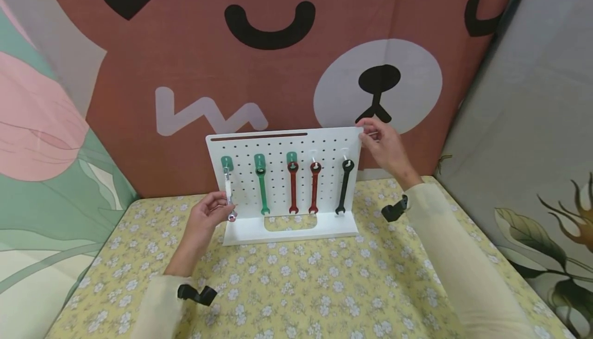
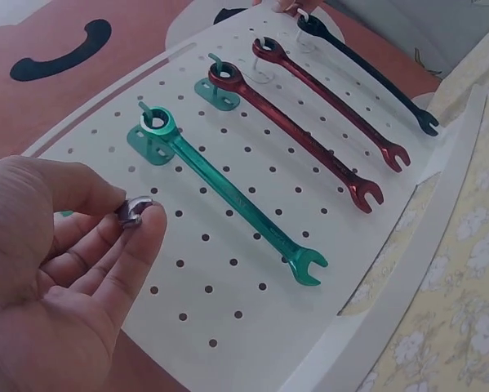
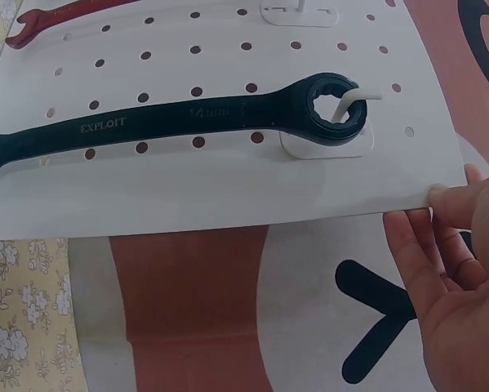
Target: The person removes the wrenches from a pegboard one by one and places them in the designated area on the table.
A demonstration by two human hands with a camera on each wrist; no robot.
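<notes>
My left hand (image 1: pixel 206 216) pinches the lower end of a silver wrench (image 1: pixel 228 187) between thumb and fingertips. The wrench's upper end is at the leftmost green hook (image 1: pixel 226 163) of a white pegboard (image 1: pixel 278 190). In the left wrist view only a short metal end of the silver wrench (image 2: pixel 133 211) shows past the fingertips. With thumb and fingers, my right hand (image 1: pixel 385 148) grips the board's upper right corner. Nearest to it hangs a black wrench (image 3: pixel 203 114), its ring end over a white hook (image 3: pixel 362 95).
A green wrench (image 1: pixel 262 192) and two red wrenches, one left (image 1: pixel 293 190) and one right (image 1: pixel 314 190), hang mid-board. The board stands on a yellow floral tablecloth (image 1: pixel 296 287). Close behind it hangs a brown curtain (image 1: pixel 278 82) with a bear print.
</notes>
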